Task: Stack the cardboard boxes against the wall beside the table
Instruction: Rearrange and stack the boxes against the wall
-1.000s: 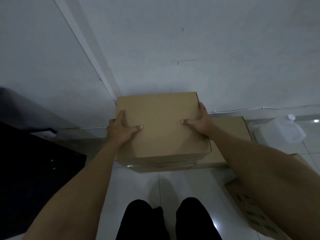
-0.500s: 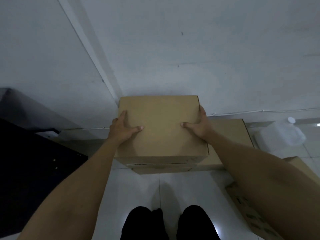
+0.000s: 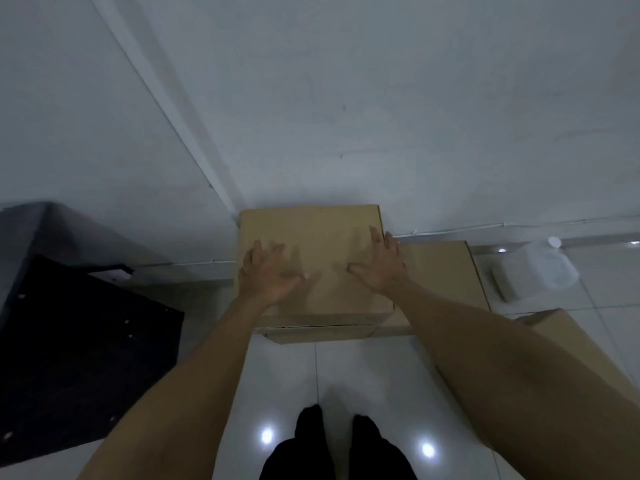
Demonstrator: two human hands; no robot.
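Sitting on top of another box (image 3: 322, 332), the top box (image 3: 311, 237) is plain brown cardboard with a flat, closed lid. Its far edge is right up against the white wall (image 3: 381, 98), near the corner. The box under it sticks out a little at the front. A lower, flat box (image 3: 446, 271) lies just beside them on the right, also by the wall. The left hand (image 3: 266, 275) and right hand (image 3: 379, 268) are over the lid with fingers spread and loose, holding nothing; they look blurry, so I cannot tell if they touch it. A dark table (image 3: 69, 358) stands to the left. A see-through jug (image 3: 535, 271) sits on the shiny tile floor (image 3: 346, 375) at the right, and one more box (image 3: 581, 348) peeks out behind the right arm.
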